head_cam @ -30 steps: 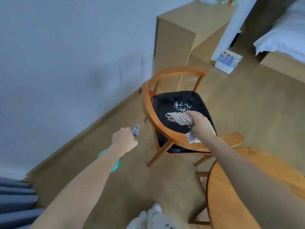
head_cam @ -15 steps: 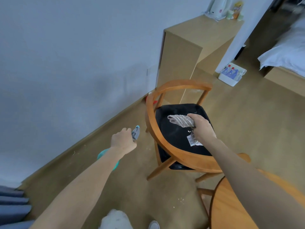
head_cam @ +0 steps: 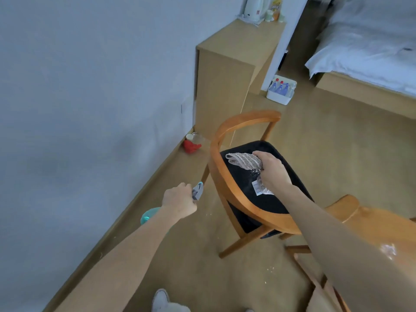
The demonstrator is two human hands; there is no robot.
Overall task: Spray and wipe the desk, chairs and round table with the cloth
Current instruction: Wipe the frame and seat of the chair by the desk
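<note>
1. On the black seat of the wooden chair (head_cam: 238, 194), at mid-scene, the right hand (head_cam: 271, 170) presses a bunched grey cloth (head_cam: 244, 160), its fingers curled round the cloth's near end; a white label hangs out below the hand.
2. Left of the chair and apart from it, the left hand (head_cam: 180, 202) grips a teal spray bottle (head_cam: 198, 191) above the floor, fingers wrapped round its neck; the grey nozzle points toward the chair and the teal body shows behind the wrist.
3. At the near right, the round table (head_cam: 378, 226) shows its wooden top, with a wet glint on it, just beside the chair's arm.
4. Beyond the chair, against the grey wall, stands the tan counter (head_cam: 227, 70); a white kettle (head_cam: 253, 7) and small packets sit at its far end.
5. A red object (head_cam: 191, 146) lies on the floor at the foot of the counter, by the wall.
6. A white box of bottles (head_cam: 281, 90) stands on the floor to the right of the counter.
7. At the far right is a bed (head_cam: 371, 48) with white linen.
8. White shoes (head_cam: 161, 299) show at the near edge.
</note>
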